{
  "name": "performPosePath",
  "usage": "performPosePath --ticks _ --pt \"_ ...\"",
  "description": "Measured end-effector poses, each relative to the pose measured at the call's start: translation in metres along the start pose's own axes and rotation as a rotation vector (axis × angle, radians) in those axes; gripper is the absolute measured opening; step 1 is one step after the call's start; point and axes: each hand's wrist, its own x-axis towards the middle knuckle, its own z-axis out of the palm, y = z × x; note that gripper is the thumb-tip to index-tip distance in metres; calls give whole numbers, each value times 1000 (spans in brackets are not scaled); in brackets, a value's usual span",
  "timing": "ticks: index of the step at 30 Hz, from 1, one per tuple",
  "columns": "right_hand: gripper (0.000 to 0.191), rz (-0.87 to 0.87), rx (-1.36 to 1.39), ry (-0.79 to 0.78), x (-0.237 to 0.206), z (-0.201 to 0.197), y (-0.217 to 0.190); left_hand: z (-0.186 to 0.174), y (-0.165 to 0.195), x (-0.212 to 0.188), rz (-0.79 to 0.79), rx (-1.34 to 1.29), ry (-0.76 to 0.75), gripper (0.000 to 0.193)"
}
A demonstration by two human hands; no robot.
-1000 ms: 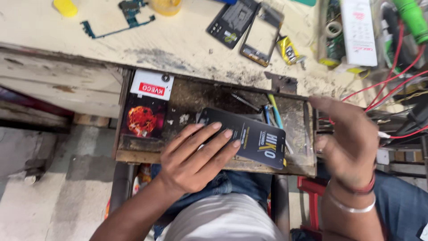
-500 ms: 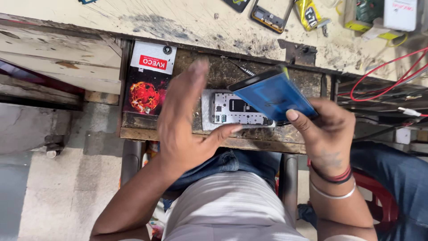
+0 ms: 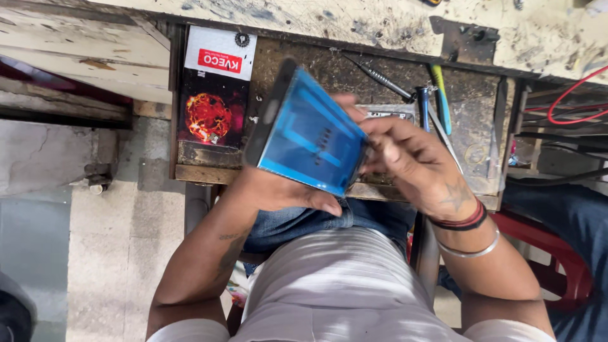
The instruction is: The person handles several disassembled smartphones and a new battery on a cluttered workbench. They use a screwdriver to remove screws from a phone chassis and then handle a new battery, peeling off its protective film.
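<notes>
While both hands grip a blue-filmed screen panel [image 3: 308, 136], open drawer [image 3: 472, 136] (tools [image 3: 437, 107], box [image 3: 215, 88]).

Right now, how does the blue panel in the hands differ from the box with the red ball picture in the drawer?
The blue panel is thin, glossy blue with a dark frame, held tilted above the drawer by the left hand and right hand. The box is thicker, black, white and red, lying flat and untouched at the drawer's left end. Both are rectangular.
</notes>
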Motion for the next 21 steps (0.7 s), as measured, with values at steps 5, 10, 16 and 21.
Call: performPosePath --ticks 5,10,16,21 --pt "25 -384 -987 275 -8 -14 10 -20 3 -1 40 376 129 101" --pt "28 -729 -1408 143 -10 -11 30 -18 -7 3 3 520 136 102" --pt "37 -772 -1580 110 -1 0 49 -22 -13 4 37 638 118 97" --pt "39 -709 -1649 133 -1 -3 56 -24 -18 3 42 693 107 96"
